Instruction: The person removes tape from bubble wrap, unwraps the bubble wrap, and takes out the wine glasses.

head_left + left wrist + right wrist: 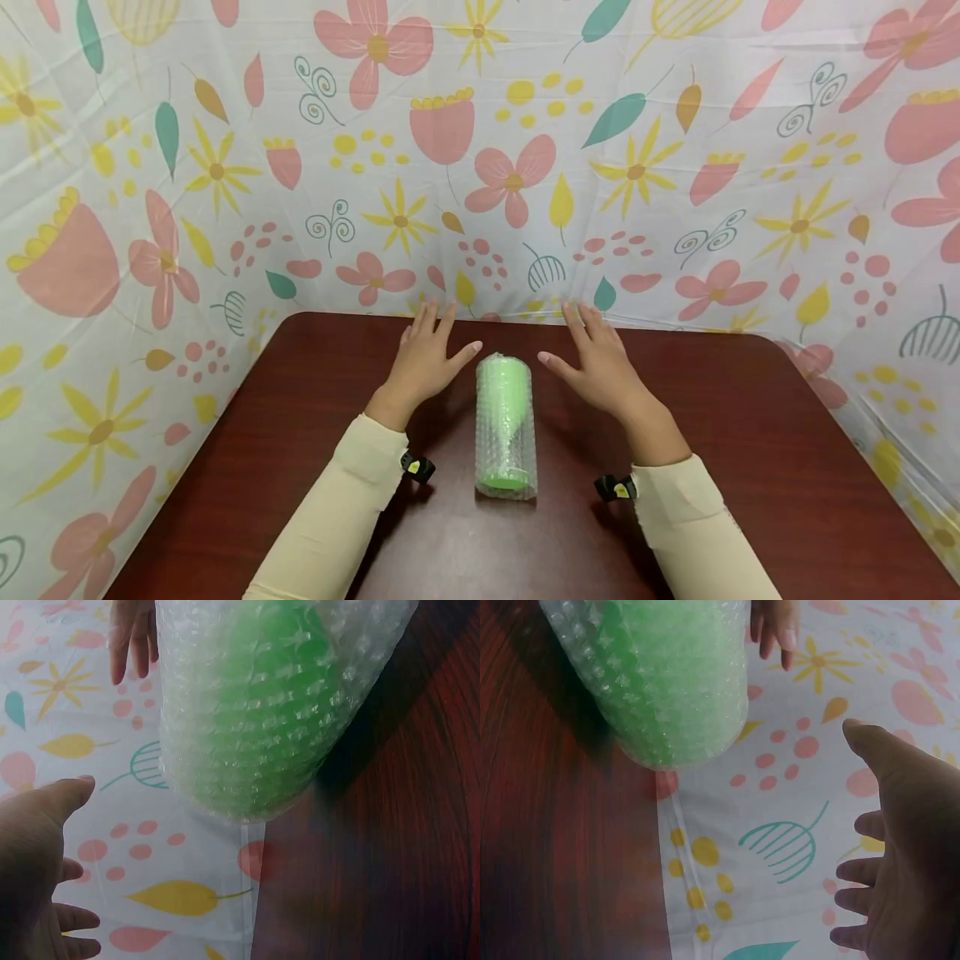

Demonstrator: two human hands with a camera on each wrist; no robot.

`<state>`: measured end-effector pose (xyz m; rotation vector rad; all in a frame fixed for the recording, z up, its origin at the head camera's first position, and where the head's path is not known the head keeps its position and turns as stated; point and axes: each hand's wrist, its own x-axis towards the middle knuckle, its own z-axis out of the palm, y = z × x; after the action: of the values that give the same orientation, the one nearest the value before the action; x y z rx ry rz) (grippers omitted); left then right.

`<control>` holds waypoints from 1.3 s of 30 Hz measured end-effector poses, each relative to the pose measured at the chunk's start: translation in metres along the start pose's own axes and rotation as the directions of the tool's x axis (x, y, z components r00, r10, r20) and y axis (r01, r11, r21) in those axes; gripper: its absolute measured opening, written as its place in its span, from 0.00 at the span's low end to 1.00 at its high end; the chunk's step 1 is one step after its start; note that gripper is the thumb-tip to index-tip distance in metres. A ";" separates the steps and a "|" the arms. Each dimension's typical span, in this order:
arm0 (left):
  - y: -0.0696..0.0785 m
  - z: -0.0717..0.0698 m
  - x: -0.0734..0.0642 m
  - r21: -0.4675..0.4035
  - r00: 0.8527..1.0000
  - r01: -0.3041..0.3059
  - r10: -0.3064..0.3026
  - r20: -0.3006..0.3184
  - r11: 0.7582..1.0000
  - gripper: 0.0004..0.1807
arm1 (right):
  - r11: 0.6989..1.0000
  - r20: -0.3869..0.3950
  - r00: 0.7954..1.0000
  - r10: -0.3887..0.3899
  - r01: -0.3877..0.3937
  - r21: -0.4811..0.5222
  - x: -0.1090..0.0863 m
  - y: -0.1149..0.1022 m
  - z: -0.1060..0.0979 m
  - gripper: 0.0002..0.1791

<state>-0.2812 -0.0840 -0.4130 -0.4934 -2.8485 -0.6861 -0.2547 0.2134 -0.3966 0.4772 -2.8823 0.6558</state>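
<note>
A green and whitish cylinder-shaped object wrapped in bubble wrap (506,427) stands or lies at the middle of the table; the wrap blurs its exact kind. To its left, apart from it, my left hand (422,358) is held with fingers spread and straight. On the other side my right hand (602,367) mirrors it, thumb pointing in toward the object, touching nothing. Both wrist views show the wrapped object (262,712) close by, with a gap between it and the thumb of the left hand (37,855) and of the right hand (907,817).
The dark reddish-brown wooden table (300,400) has rounded far corners. A white curtain (480,192) printed with flowers and leaves hangs behind it and along both sides. Black straps with small devices (417,468) sit at both wrists, over the cream sleeves (330,517).
</note>
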 end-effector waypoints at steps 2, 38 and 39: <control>0.001 0.002 -0.001 -0.006 1.000 -0.016 0.016 0.008 1.000 0.46 | 1.000 0.003 1.000 -0.015 0.015 -0.003 -0.001 0.000 0.000 0.51; 0.005 0.040 -0.017 -0.367 0.961 -0.028 0.126 0.246 0.930 0.37 | 0.984 0.211 0.969 -0.131 0.102 0.144 -0.014 -0.012 0.036 0.39; 0.004 0.041 -0.016 -0.386 0.960 -0.019 0.124 0.251 0.922 0.37 | 0.984 0.213 0.969 -0.127 0.096 0.149 -0.014 -0.012 0.036 0.39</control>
<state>-0.2680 -0.0659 -0.4510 -0.8024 -2.9252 -1.2593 -0.2402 0.1911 -0.4269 0.7733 -2.9984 0.8362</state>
